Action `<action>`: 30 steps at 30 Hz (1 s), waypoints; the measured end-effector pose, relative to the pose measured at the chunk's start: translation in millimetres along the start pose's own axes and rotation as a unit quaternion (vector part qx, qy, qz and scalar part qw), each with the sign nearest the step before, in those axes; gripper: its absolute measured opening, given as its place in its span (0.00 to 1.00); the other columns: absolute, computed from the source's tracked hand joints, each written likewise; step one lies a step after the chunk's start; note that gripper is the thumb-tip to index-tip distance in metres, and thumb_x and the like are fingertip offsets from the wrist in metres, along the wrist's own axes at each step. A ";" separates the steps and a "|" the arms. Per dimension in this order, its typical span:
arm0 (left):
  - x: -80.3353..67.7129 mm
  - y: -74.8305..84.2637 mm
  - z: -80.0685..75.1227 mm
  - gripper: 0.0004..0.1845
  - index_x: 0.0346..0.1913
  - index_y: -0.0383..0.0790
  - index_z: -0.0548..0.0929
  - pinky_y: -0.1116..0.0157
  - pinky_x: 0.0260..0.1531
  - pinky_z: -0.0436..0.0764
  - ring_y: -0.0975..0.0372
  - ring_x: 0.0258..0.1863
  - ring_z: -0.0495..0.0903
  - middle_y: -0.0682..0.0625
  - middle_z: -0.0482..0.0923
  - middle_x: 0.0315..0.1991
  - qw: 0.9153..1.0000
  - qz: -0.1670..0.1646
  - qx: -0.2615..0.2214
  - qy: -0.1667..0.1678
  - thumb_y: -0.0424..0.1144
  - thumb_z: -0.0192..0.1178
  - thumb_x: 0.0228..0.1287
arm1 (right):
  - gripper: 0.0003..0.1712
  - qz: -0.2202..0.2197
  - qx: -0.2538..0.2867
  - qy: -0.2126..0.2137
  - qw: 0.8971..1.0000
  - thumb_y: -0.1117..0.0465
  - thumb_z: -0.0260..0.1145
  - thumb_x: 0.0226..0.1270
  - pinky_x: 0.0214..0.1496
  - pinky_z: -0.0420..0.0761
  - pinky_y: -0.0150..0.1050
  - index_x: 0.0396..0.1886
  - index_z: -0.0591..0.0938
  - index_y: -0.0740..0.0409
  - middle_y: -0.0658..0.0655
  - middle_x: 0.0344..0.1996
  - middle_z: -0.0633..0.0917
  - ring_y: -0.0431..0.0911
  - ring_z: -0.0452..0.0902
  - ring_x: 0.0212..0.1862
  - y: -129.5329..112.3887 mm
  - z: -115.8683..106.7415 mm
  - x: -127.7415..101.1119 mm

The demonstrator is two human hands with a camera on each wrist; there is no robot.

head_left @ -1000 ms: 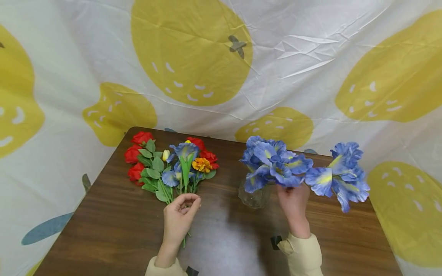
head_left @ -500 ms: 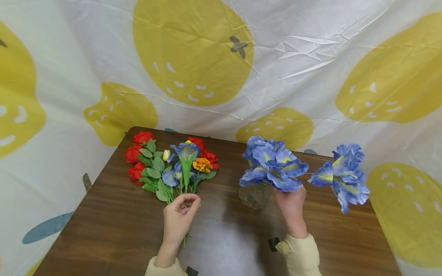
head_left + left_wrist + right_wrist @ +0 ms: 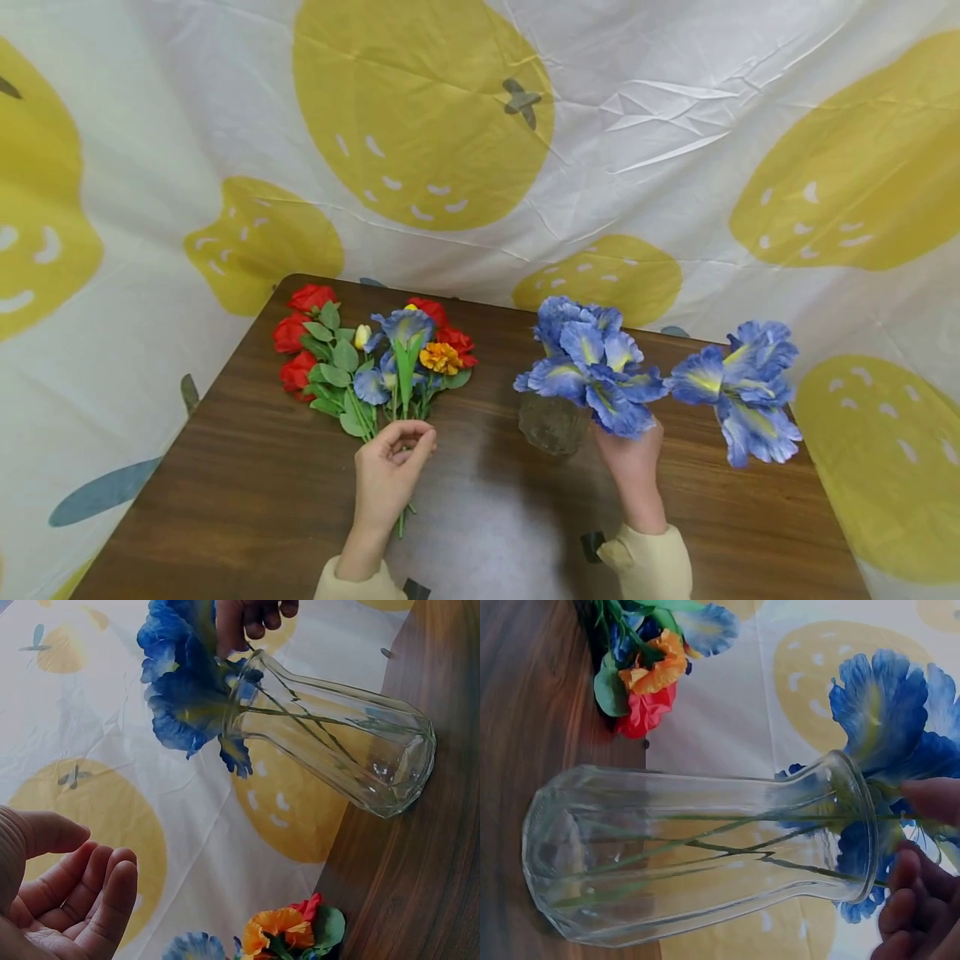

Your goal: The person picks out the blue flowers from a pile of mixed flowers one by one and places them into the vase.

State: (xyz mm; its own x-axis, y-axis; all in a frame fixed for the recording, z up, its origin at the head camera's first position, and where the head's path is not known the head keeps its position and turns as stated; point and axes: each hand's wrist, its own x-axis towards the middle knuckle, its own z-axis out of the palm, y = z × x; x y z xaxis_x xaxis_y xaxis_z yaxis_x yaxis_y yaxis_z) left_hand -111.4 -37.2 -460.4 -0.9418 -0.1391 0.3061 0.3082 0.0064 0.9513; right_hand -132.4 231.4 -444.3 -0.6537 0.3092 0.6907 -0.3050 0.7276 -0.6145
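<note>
A clear glass vase (image 3: 705, 862) stands upright on the table, with several green stems crossing inside it. Blue irises (image 3: 592, 358) fan out above its mouth, and another blue iris cluster (image 3: 738, 392) leans out to the right. At the vase's rim my right hand (image 3: 632, 467) pinches an iris stem; in the right wrist view its thumb (image 3: 934, 799) and curled fingers close around the stem, just outside the rim. My left hand (image 3: 393, 475) hovers with loosely bent fingers and holds nothing, overlapping the stems of the flowers lying behind it.
Red roses (image 3: 300, 333) with green leaves lie on the table's left side. Beside them are an orange flower (image 3: 441, 358), a pale yellow bud (image 3: 362, 337) and blue irises (image 3: 405, 327). A lemon-print cloth (image 3: 420, 108) hangs behind the brown table (image 3: 247, 492).
My right hand has shifted slightly left and toward me at the vase. The irises above the mouth have turned and dipped, and the right cluster has sunk a little. The left hand stays still.
</note>
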 end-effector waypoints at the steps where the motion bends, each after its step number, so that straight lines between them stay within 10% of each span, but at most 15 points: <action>1: 0.2 0.5 -0.1 0.02 0.34 0.28 0.82 0.72 0.24 0.81 0.67 0.24 0.80 0.39 0.82 0.28 1.000 0.000 0.000 0.000 0.24 0.63 0.57 | 0.23 0.023 0.029 0.017 0.999 0.77 0.69 0.34 0.35 0.79 0.38 0.37 0.77 0.77 0.62 0.28 0.83 0.48 0.81 0.33 -1.1 -0.5 -1.4; 8: 0.7 1.7 0.1 0.02 0.33 0.28 0.82 0.72 0.24 0.81 0.60 0.24 0.82 0.40 0.82 0.28 1.000 0.001 0.004 0.002 0.24 0.63 0.57 | 0.23 0.059 0.197 0.103 0.973 0.83 0.68 0.43 0.23 0.68 0.20 0.39 0.68 0.80 0.43 0.32 0.75 0.29 0.69 0.25 -6.9 -1.2 -1.7; 15: -0.3 2.0 0.0 0.02 0.34 0.28 0.82 0.72 0.24 0.81 0.62 0.24 0.81 0.40 0.82 0.28 1.000 0.003 0.004 0.001 0.24 0.63 0.57 | 0.08 -0.043 0.082 0.114 0.989 0.80 0.68 0.43 0.39 0.71 0.24 0.23 0.78 0.71 0.64 0.25 0.79 0.34 0.73 0.33 -0.7 -0.7 1.9; 23: -0.4 0.0 -0.9 0.03 0.34 0.26 0.82 0.73 0.24 0.81 0.69 0.24 0.79 0.37 0.81 0.28 1.000 -0.014 0.005 0.003 0.23 0.62 0.57 | 0.06 -0.079 0.025 0.079 0.993 0.75 0.66 0.43 0.29 0.69 0.41 0.20 0.77 0.67 0.62 0.22 0.78 0.54 0.72 0.24 6.4 0.5 -0.5; 30: -0.6 -1.7 -1.8 0.02 0.34 0.27 0.82 0.72 0.25 0.81 0.67 0.24 0.80 0.36 0.81 0.29 1.000 -0.023 0.002 0.004 0.24 0.62 0.57 | 0.15 -0.013 0.032 0.053 0.998 0.73 0.70 0.39 0.26 0.71 0.27 0.30 0.76 0.69 0.61 0.21 0.79 0.36 0.71 0.24 7.7 2.8 -8.7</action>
State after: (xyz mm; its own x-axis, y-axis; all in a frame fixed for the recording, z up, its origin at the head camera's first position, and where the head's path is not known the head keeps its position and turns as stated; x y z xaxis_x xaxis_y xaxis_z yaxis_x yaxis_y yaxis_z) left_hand -111.0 -38.9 -462.3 -0.9537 -0.1476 0.2622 0.2644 0.0047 0.9644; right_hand -131.0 232.6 -456.1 -0.5686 0.3573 0.7409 -0.3661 0.6967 -0.6169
